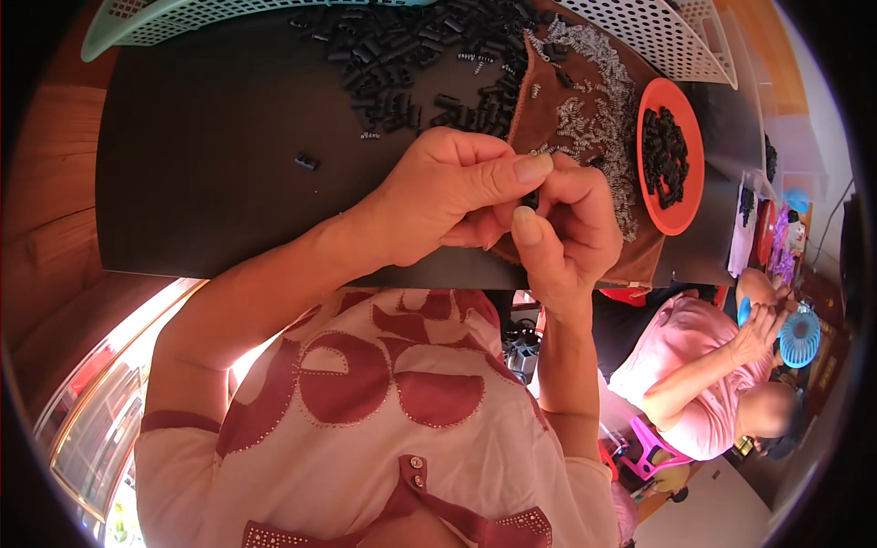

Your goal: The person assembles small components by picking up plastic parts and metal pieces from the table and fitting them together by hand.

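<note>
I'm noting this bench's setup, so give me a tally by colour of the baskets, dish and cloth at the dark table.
Teal basket: 1
White basket: 1
Orange-red dish: 1
Brown cloth: 1
Total: 4

The heaped black pieces and small springs overlap too much to count.

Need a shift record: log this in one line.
right hand: pinching small black piece; left hand: at it, grip unclear; metal springs: on brown cloth; orange bowl: holds black pieces

Left forearm [274, 279] slants from eight o'clock, right forearm [571, 352] from five; left hand [448, 187] and right hand [575, 224] meet toward one, fingers [582, 187] curled.
</note>
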The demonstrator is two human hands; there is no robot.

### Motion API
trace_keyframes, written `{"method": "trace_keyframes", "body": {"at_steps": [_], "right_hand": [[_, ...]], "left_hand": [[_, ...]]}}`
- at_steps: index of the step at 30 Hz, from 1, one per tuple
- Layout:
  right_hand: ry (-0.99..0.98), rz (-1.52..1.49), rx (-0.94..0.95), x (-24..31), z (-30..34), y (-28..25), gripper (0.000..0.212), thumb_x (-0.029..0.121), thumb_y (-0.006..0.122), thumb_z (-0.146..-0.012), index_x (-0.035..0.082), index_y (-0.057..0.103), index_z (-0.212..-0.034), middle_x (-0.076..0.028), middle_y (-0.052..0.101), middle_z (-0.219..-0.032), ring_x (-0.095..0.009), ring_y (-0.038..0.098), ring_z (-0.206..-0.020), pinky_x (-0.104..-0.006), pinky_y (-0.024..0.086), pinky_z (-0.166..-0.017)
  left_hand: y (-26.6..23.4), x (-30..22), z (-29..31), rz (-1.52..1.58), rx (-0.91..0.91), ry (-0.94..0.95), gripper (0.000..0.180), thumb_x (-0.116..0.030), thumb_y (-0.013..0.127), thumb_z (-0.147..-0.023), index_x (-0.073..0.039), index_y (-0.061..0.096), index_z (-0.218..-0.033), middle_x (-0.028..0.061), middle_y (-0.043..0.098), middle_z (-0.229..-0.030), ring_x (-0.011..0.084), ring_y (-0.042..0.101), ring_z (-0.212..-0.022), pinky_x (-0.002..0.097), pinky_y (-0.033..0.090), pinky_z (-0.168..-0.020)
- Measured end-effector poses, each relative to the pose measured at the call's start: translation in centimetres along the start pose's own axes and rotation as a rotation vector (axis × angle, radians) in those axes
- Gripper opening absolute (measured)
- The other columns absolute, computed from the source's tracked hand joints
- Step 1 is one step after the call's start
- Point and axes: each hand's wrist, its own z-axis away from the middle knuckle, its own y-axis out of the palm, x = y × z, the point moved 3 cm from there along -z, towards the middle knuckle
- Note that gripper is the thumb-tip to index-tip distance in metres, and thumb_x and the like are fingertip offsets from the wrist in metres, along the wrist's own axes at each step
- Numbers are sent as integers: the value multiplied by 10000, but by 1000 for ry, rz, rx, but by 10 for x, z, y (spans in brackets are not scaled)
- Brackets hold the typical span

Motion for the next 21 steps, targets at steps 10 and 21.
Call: {"method": "trace_keyframes", "body": {"at_steps": [10, 21], "right_hand": [[-194, 327, -51, 14, 3, 6, 276, 99, 754, -758, 52, 491, -829, 15, 362, -517, -92, 345, -455, -237, 286, -412], [37, 485, -437, 27, 9, -75, 162, 50, 679, -835, -23, 632, -973, 27, 551, -741, -36, 466, -657, -193, 404, -593]], "left_hand": [[4, -3, 4, 25, 116, -102, 321, -304, 623, -934, -40, 577, -757, 9, 527, -586, 76, 484, -432, 190, 320, -349], [6, -8, 10, -199, 110, 53, 408, -283, 509, -992, -19, 548, -684, 49, 540, -617, 63, 439, -458, 191, 271, -373]]}}
